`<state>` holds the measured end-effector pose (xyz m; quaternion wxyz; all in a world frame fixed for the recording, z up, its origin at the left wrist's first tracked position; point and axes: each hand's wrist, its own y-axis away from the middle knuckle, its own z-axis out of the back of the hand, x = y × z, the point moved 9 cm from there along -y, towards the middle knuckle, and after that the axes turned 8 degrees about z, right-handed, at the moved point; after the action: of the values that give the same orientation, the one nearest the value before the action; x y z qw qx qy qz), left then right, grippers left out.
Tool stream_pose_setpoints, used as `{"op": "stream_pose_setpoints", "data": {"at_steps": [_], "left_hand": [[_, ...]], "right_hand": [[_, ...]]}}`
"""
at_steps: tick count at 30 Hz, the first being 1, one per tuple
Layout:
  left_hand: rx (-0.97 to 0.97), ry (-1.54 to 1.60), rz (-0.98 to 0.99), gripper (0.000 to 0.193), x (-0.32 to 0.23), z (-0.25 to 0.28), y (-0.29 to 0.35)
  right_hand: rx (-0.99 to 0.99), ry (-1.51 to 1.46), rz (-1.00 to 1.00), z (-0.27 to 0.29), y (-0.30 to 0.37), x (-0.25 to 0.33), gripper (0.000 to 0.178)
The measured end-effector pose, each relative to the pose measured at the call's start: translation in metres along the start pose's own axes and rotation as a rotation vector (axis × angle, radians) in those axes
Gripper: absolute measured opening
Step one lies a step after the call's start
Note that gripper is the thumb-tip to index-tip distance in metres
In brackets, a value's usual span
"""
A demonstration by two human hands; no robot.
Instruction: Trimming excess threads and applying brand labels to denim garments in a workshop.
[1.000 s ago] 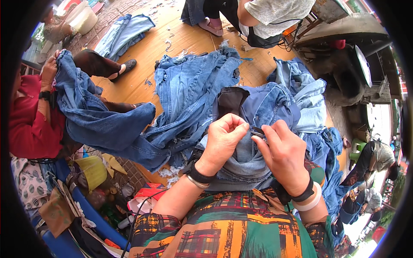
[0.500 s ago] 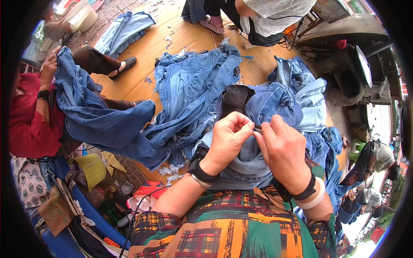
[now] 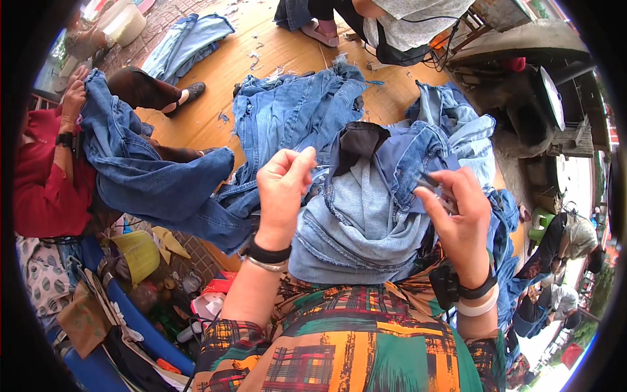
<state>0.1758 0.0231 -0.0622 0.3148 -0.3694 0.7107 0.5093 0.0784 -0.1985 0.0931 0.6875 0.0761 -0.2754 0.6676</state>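
A pair of light-blue jeans (image 3: 366,228) lies bunched across my lap, its dark pocket lining (image 3: 358,147) and a darker blue waist part turned up at the far side. My left hand (image 3: 282,189) is raised over the left edge of the jeans, thumb and fingers pinched together; whatever it may hold is too small to make out. On the right, my right hand (image 3: 460,212) curls round a small dark-tipped tool (image 3: 429,180), blurred and partly hidden by the fingers, just above the jeans. The hands are well apart.
More jeans (image 3: 287,117) lie heaped on the wooden board (image 3: 215,124) ahead, among thread scraps. At left a person in a red top (image 3: 55,176) handles dark-blue jeans (image 3: 157,183). Another person's foot (image 3: 320,32) is beyond. A blue container (image 3: 147,320) stands lower left.
My hands, close together over the jeans before, have drawn apart: the left moved left, the right moved right. The dark-tipped tool now shows in my right hand.
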Motion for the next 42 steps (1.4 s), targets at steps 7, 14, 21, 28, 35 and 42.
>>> {"op": "stream_pose_setpoints", "data": {"at_steps": [7, 14, 21, 28, 35, 42], "left_hand": [[-0.088, -0.472, -0.509, 0.017, -0.022, -0.022, 0.031], [0.259, -0.385, -0.340, 0.006, -0.004, -0.079, 0.049], [0.301, -0.344, -0.265, 0.021, 0.007, -0.091, 0.041], [0.347, -0.425, -0.267, 0.027, 0.005, -0.101, 0.040], [0.437, -0.590, -0.510, 0.041, -0.015, -0.122, 0.046], [0.560, -0.496, -0.324, 0.046, -0.001, -0.134, 0.027]], "right_hand": [[0.063, 0.030, 0.085, -0.042, 0.016, 0.003, 0.027], [-0.008, -0.131, -0.043, -0.036, 0.025, -0.020, 0.020], [0.004, 0.068, 0.075, -0.043, 0.029, -0.002, 0.026], [-0.159, -0.347, -0.311, -0.044, 0.053, -0.059, 0.012], [-0.186, -0.177, -0.069, -0.033, 0.039, -0.020, 0.027], [-0.234, -0.345, -0.192, -0.056, 0.062, -0.055, 0.021]]}}
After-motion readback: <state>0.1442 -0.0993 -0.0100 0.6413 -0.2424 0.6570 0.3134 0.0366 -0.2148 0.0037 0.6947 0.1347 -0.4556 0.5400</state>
